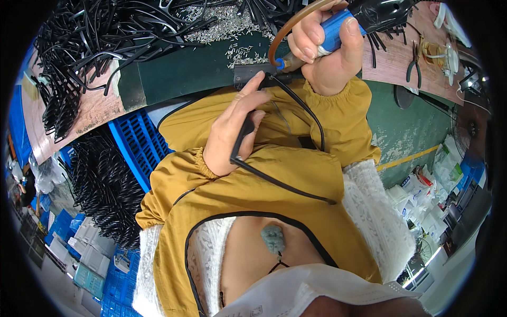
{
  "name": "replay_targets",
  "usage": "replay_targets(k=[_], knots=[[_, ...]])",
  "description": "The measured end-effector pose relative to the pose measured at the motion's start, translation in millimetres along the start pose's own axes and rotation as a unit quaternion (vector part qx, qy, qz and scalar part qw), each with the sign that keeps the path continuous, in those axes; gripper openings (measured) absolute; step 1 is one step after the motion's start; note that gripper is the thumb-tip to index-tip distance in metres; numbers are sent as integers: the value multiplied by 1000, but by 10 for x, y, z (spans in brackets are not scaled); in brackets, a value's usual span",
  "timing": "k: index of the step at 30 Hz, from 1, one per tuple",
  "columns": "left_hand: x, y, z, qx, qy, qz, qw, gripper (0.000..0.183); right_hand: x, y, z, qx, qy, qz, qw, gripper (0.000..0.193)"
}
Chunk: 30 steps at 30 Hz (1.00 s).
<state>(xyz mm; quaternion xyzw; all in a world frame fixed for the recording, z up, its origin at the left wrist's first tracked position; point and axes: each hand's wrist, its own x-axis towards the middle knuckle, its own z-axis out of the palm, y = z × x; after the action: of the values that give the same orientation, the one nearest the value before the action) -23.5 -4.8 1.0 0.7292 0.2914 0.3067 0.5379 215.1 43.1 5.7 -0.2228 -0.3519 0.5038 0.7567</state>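
My right hand [338, 58] is wrapped round a blue and black electric screwdriver [337, 30], tilted down to the left. Its tip meets a dark block [248, 73] at the bench's front edge. My left hand [235, 124] grips a black eyeglass frame [285, 189], its fingertips by the block near the tip. One slim temple arm crosses my lap and the other curves down from the block. My fingers hide part of the frame. Small silvery screw-like pieces [245, 54] lie scattered just beyond the block.
Black temple arms [121, 31] pile up on the bench, around a heap of silvery pieces [224, 24]. Pliers [414, 66] lie at the right. A blue crate [138, 145] and a mass of black frames [105, 190] stand at the left. A brown hose [282, 31] arches beside the screwdriver.
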Motion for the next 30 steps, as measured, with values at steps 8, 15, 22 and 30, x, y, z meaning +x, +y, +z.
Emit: replay_targets(k=[8,15,22,30], knots=[[101,-10,-52,90,-10,103,991,40,-19,67,73,-10,26,41,999,37],[85,-47,-26,13,-2,57,998,45,-20,32,48,36,49,10,998,40],[62,-72,-40,22,-5,66,998,47,27,116,46,60,25,5,998,27],[58,-188,59,-20,57,115,992,34,-62,97,154,51,46,89,994,33]])
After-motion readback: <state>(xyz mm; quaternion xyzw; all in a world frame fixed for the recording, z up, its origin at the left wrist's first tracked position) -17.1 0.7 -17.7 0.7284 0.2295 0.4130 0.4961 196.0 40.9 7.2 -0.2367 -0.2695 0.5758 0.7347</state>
